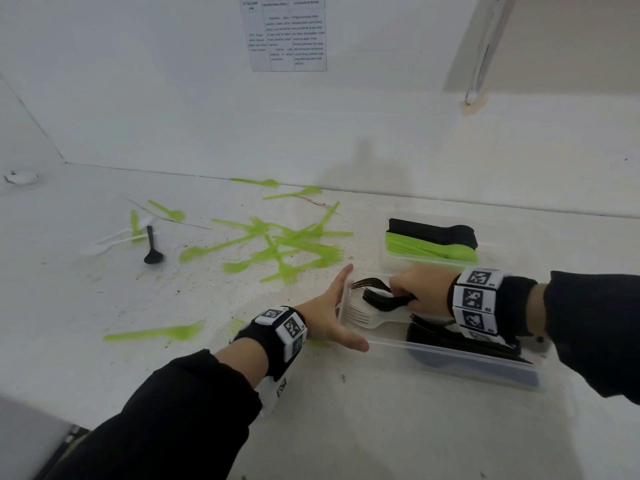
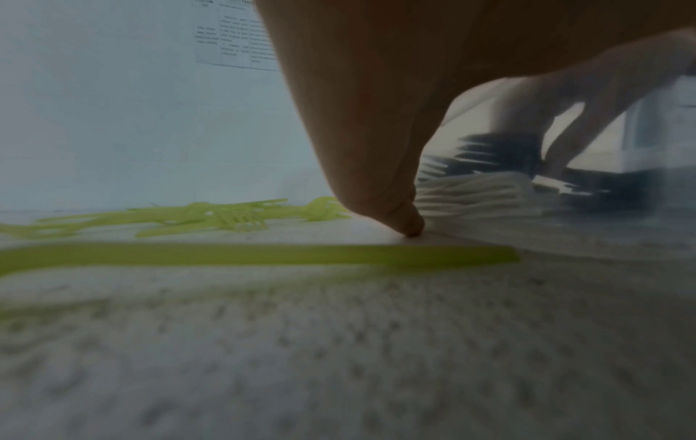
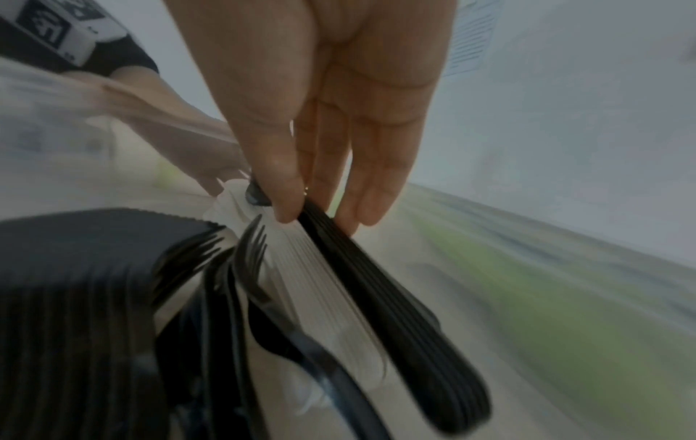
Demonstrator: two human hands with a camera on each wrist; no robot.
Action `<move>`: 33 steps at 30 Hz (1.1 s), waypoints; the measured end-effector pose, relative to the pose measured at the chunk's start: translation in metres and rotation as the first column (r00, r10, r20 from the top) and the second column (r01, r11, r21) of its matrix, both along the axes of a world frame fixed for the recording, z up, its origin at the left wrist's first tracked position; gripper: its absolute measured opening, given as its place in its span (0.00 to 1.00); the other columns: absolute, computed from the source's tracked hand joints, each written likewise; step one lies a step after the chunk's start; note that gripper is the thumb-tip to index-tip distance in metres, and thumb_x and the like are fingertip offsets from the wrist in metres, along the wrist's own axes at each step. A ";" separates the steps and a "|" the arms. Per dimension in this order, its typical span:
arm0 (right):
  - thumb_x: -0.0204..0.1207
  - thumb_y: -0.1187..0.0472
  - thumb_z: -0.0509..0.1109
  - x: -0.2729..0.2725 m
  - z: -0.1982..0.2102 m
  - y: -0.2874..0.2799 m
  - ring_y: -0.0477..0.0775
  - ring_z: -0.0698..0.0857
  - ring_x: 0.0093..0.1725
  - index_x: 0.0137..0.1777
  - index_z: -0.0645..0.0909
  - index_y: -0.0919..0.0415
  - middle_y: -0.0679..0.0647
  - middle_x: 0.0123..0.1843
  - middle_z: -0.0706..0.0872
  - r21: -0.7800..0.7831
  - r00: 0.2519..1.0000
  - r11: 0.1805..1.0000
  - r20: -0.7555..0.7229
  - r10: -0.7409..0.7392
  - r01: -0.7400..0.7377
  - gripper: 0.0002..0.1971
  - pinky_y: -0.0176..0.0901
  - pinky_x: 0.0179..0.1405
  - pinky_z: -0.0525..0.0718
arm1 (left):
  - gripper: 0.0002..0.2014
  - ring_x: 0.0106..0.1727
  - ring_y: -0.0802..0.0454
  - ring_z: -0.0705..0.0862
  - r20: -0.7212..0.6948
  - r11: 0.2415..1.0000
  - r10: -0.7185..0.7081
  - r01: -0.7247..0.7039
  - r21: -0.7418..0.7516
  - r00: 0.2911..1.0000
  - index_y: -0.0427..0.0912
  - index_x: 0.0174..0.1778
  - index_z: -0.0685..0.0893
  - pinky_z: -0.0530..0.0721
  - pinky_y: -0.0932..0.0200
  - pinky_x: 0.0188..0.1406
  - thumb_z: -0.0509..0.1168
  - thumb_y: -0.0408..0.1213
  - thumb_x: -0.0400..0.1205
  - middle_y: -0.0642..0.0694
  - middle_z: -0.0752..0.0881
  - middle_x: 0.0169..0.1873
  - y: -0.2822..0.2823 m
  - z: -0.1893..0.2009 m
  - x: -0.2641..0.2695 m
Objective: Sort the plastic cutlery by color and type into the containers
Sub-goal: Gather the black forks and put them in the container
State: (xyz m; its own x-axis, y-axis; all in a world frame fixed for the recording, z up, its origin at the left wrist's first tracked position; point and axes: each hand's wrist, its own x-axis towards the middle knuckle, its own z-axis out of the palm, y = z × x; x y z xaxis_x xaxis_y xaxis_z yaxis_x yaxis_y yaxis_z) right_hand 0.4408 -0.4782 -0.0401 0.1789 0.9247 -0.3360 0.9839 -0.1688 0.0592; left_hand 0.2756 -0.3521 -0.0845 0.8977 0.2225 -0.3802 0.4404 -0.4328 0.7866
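Observation:
A clear container [image 1: 453, 353] lies at the front right and holds a stack of white forks [image 1: 360, 315] and dark cutlery [image 1: 450, 341] at its right end. My right hand [image 1: 403, 289] reaches into it and pinches a bundle of black forks [image 1: 382, 299] by the handles [image 3: 380, 297], just above the white forks [image 3: 324, 285]. My left hand [image 1: 341, 306] is flat with straight fingers against the container's left end. Several loose green forks [image 1: 294, 247] lie scattered behind it. A black spoon [image 1: 152, 252] and white spoons [image 1: 114, 240] lie at the far left.
A second clear container [image 1: 391, 261] behind the first holds stacked black spoons [image 1: 433, 232] over green spoons [image 1: 429, 251]. One green fork [image 1: 156, 332] lies left of my left wrist; its handle [image 2: 263, 256] runs just under the hand. White wall behind, with a paper notice [image 1: 284, 32].

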 end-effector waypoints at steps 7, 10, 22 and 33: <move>0.76 0.54 0.69 0.004 0.015 -0.002 0.54 0.78 0.62 0.63 0.78 0.59 0.54 0.61 0.82 -0.027 0.997 0.997 0.016 -0.072 0.072 0.17 0.38 0.51 0.73 | 0.64 0.71 0.69 0.55 0.014 1.000 0.005 -0.005 -0.006 1.000 0.54 0.80 0.29 0.56 0.69 0.70 0.79 0.36 0.69 0.56 0.53 0.80 0.000 -0.002 0.001; 0.75 0.58 0.67 0.008 0.023 -0.018 0.54 0.81 0.58 0.54 0.81 0.56 0.53 0.56 0.85 -0.025 0.995 0.996 0.047 -0.089 0.091 0.09 0.36 0.47 0.74 | 0.64 0.71 0.70 0.55 0.016 1.000 -0.001 0.001 0.005 1.000 0.53 0.80 0.29 0.56 0.72 0.68 0.79 0.36 0.69 0.57 0.55 0.79 0.000 -0.003 0.001; 0.75 0.54 0.69 0.011 0.017 -0.063 0.56 0.75 0.68 0.72 0.72 0.59 0.56 0.70 0.76 -0.391 0.998 0.918 0.050 -0.050 0.066 0.25 0.40 0.63 0.74 | 0.65 0.73 0.68 0.56 0.024 1.000 -0.001 0.000 0.030 1.000 0.55 0.80 0.30 0.56 0.68 0.71 0.80 0.39 0.67 0.56 0.54 0.80 0.002 -0.006 0.001; 0.69 0.47 0.75 0.004 0.013 -0.052 0.59 0.78 0.63 0.66 0.72 0.63 0.59 0.65 0.79 -0.397 1.000 0.918 -0.002 0.015 -0.015 0.31 0.47 0.60 0.78 | 0.68 0.78 0.61 0.56 0.009 0.999 0.008 -0.009 0.032 1.000 0.59 0.79 0.30 0.56 0.61 0.76 0.81 0.48 0.62 0.55 0.51 0.82 0.002 -0.004 0.001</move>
State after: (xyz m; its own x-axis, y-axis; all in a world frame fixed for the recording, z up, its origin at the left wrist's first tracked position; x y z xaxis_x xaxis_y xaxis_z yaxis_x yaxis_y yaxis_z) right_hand 0.4448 -0.5305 -0.0275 0.1668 0.7182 -0.6755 0.9860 -0.1168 0.1193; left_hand 0.2763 -0.3506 -0.0889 0.8991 0.2421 -0.3648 0.4372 -0.4539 0.7764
